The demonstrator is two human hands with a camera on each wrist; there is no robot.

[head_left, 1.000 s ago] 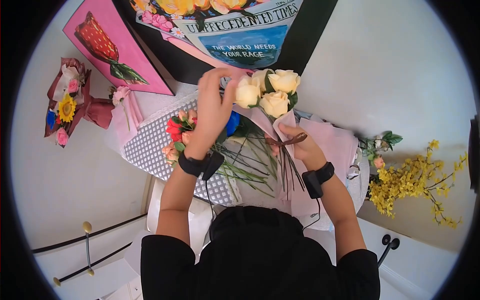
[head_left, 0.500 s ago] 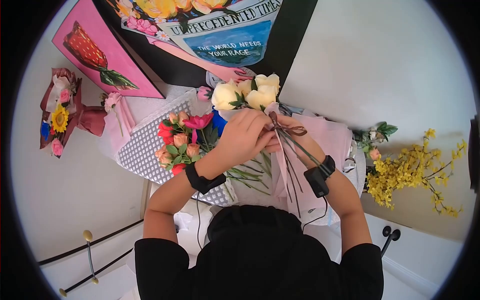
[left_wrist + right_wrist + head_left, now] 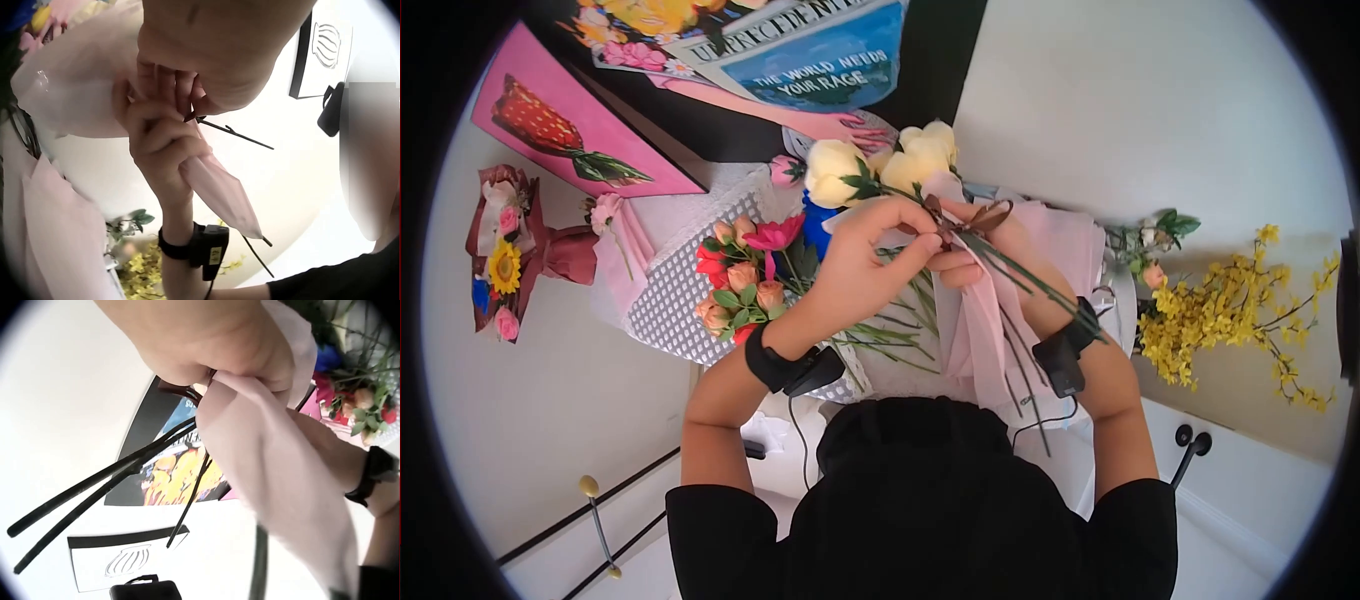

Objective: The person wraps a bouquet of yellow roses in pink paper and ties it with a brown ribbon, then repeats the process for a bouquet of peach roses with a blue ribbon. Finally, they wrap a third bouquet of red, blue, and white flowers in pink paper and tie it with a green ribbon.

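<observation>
A bouquet of cream roses (image 3: 835,173) leans to the upper left, with pale pink wrapping paper (image 3: 990,330) around its green stems (image 3: 1040,290). A brown ribbon (image 3: 994,215) is tied in a bow at its neck. My right hand (image 3: 1012,245) grips the wrapped stems just below the blooms; in the left wrist view its fingers (image 3: 164,134) curl round the paper. Thumb and forefinger of my left hand (image 3: 870,250) pinch the ribbon beside the bow. From the right wrist view, bare stem ends (image 3: 81,497) stick out past the paper.
Red, pink and peach flowers (image 3: 740,275) lie on a grey patterned cloth (image 3: 665,300) at left. Pink paper sheets (image 3: 1070,235) are stacked at right, near yellow blossoms (image 3: 1200,320). Behind stand a pink painting (image 3: 630,130) and a larger flower picture (image 3: 820,75).
My left hand has come down from beside the blooms to the ribbon and pinches it. The bouquet has tipped leftward, its stems now slanting to the lower right.
</observation>
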